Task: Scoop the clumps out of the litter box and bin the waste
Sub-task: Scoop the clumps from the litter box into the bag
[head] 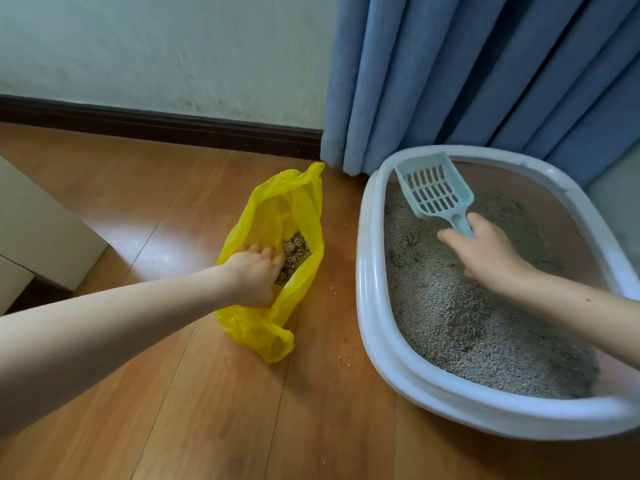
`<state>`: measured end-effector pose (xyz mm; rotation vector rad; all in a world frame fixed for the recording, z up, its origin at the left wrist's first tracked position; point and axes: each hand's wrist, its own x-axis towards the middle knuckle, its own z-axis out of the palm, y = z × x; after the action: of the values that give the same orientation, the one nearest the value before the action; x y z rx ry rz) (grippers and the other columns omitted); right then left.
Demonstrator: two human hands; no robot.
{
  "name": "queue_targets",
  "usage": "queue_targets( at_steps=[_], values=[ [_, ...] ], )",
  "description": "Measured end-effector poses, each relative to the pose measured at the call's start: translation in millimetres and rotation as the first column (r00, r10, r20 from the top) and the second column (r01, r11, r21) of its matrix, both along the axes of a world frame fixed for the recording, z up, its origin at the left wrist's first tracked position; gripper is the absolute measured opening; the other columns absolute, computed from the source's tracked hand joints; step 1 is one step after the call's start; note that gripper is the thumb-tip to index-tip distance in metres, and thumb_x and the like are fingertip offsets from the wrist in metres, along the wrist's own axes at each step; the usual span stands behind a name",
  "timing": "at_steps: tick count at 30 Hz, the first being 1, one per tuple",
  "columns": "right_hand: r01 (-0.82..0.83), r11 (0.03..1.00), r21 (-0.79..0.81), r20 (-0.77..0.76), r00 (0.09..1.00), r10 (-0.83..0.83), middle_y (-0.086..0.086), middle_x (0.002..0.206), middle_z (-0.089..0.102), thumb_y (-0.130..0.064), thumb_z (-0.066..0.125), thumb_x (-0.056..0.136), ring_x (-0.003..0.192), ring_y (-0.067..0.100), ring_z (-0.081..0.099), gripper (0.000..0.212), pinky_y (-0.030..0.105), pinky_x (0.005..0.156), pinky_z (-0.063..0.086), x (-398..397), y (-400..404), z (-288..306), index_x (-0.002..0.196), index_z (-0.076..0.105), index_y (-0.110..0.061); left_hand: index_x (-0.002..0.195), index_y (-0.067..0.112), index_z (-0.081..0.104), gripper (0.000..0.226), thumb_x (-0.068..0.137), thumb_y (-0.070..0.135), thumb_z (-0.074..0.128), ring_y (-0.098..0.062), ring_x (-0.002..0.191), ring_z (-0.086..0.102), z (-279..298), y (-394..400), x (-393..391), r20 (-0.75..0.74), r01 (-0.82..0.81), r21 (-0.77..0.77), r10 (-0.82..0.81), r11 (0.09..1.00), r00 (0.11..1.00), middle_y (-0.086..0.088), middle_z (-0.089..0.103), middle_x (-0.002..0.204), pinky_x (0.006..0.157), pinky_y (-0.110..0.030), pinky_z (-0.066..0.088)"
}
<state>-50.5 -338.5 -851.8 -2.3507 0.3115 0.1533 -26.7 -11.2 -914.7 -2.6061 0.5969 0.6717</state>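
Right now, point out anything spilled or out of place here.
Litter crumbs lie scattered on the wooden floor between the yellow bag and the litter box. Nothing else looks askew or damaged.

A white-rimmed oval litter box [367,292] sits on the floor at right, filled with grey granular litter [460,317] banked unevenly against its brown inner walls. A pale blue slotted scoop [434,190], empty, angles up over the far left part of the box, handle pointing near and right. To the left, just beside the box, a crumpled yellow plastic bag [266,327] lies open on the floor, brownish clumps [294,251] visible inside its mouth.
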Motion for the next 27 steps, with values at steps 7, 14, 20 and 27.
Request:
queue_targets(
  at_steps=[7, 14, 20, 27],
  values=[
    [-0.022, 0.971, -0.24, -0.078, 0.997, 0.003, 0.01, 0.067, 0.064, -0.03, 0.051, 0.097, 0.054, 0.021, 0.048, 0.035, 0.027, 0.051, 0.033, 8.1, -58.7, 19.7, 0.073, 0.068, -0.009, 0.086, 0.013, 0.056, 0.017, 0.093, 0.018, 0.041, -0.027, 0.088, 0.057, 59.9, -40.4, 7.0, 0.273, 0.211, -0.399, -0.104, 0.892, 0.956, -0.003, 0.054, 0.089, 0.071, -0.037, 0.048],
    [-0.313, 0.63, -0.711, -0.255, 0.949, 0.183, 0.002, 0.087, 0.069, -0.039, 0.043, 0.099, 0.077, 0.02, 0.062, 0.033, 0.03, 0.064, 0.049, 25.5, -100.1, 44.0, 0.095, 0.067, -0.016, 0.107, 0.014, 0.06, 0.028, 0.091, 0.033, 0.046, -0.024, 0.093, 0.056, 74.8, -93.6, -15.1, 0.395, 0.467, -0.655, -0.258, 0.594, 0.882, -0.003, 0.058, 0.101, 0.077, -0.037, 0.049],
    [-0.179, 0.555, -0.813, -0.208, 0.978, 0.011, -0.003, 0.088, 0.059, -0.024, 0.046, 0.097, 0.077, 0.018, 0.058, 0.025, 0.024, 0.061, 0.047, 51.9, -123.0, 36.4, 0.118, 0.058, -0.028, 0.131, 0.01, 0.053, 0.049, 0.1, 0.043, 0.034, -0.022, 0.132, 0.042, 42.6, -110.1, -37.5, 0.343, 0.655, -0.567, -0.58, 0.5, 0.739, -0.004, 0.053, 0.137, 0.113, -0.039, 0.025],
    [-0.242, 0.624, -0.743, -0.3, 0.954, 0.013, 0.007, 0.108, 0.061, -0.023, 0.043, 0.099, 0.102, 0.027, 0.057, 0.026, 0.035, 0.1, 0.041, 90.6, -109.9, 2.1, 0.115, 0.059, -0.01, 0.137, 0.014, 0.048, 0.053, 0.102, 0.045, 0.025, -0.02, 0.139, 0.033, 28.0, -108.1, -39.9, 0.315, 0.635, -0.556, -0.57, 0.537, 0.759, -0.001, 0.051, 0.14, 0.118, -0.041, 0.013]
  ],
)
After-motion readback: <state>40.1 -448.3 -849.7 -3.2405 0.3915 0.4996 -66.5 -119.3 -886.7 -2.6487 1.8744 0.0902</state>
